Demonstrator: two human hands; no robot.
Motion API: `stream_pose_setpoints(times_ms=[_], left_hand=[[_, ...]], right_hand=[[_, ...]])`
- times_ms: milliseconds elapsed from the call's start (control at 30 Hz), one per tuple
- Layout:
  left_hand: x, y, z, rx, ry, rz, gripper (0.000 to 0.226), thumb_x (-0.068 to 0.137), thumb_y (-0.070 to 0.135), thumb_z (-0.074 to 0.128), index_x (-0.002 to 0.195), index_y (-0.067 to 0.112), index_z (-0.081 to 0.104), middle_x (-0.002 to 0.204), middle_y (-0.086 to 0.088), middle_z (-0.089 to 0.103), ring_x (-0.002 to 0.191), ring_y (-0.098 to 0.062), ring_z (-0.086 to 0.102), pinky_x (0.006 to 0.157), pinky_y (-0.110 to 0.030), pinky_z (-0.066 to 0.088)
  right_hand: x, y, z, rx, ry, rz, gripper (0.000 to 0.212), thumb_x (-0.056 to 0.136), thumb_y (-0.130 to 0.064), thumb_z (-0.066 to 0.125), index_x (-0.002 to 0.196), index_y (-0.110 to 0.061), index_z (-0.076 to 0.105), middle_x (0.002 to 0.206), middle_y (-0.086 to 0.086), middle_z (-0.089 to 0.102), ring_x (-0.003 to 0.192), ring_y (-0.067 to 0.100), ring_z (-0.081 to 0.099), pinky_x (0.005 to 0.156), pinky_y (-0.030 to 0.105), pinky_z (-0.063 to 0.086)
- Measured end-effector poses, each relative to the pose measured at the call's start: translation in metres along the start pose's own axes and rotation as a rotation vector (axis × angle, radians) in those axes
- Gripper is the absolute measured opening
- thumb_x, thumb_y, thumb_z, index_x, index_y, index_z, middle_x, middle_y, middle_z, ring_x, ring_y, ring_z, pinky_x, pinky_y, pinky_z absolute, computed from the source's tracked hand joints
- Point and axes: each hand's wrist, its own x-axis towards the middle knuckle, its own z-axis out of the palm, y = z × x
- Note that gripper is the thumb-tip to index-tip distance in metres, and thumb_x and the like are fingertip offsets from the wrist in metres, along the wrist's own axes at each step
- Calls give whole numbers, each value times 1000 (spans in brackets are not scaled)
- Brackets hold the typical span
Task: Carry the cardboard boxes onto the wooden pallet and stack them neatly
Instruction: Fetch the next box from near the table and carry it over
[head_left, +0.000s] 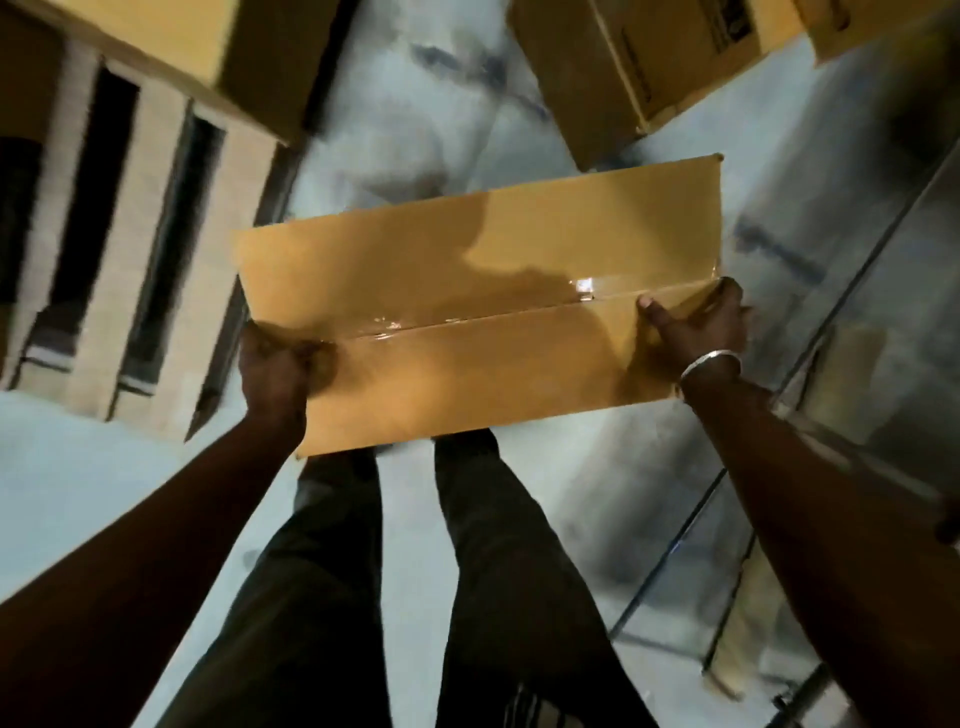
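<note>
The box (483, 306) is gripped at both short ends by the left hand (278, 364) and right hand (696, 327); the pallet (124, 249) lies to the left.

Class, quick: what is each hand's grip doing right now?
Left hand: grips the left end of the carried cardboard box.
Right hand: grips the right end of the same box, thumb on top.

Held box (483, 306) centre; pallet (130, 249) left; boxes (639, 67) beyond.
</note>
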Motion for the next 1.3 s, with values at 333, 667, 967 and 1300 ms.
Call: stream_pose_setpoints(times_ms=[333, 667, 967, 1300], left_hand=[[-25, -31, -216, -322, 340, -62, 25, 64, 11, 60, 80, 26, 50, 94, 2, 62, 99, -29, 63, 91, -49, 54], [17, -129, -348, -425, 534, -288, 37, 70, 20, 66, 105, 19, 55, 101, -12, 63, 96, -30, 61, 82, -42, 51], [74, -111, -354, -606, 472, -234, 36, 72, -15, 52, 69, 20, 42, 73, -11, 48, 71, -25, 52, 57, -31, 45], [121, -87, -336, -601, 345, -145, 43, 47, -9, 52, 77, 20, 41, 84, -11, 47, 70, -19, 49, 52, -30, 35]], right_hand=[[-212, -156, 19, -224, -81, -373, 95, 64, -66, 75, 137, -22, 33, 128, 19, 40, 123, 41, 38, 99, 52, 40], [-310, -295, 131, -445, -238, -781, 100, 64, -62, 76, 143, -23, 29, 128, 13, 40, 122, 38, 38, 94, 53, 46], [-296, -398, 213, -532, -234, -890, 112, 69, -60, 77, 154, -22, 14, 147, 21, 29, 137, 40, 27, 105, 55, 36], [-265, -464, 261, -653, -329, -1198, 94, 72, -39, 74, 150, -31, 22, 150, 15, 31, 136, 38, 36, 109, 48, 38]])
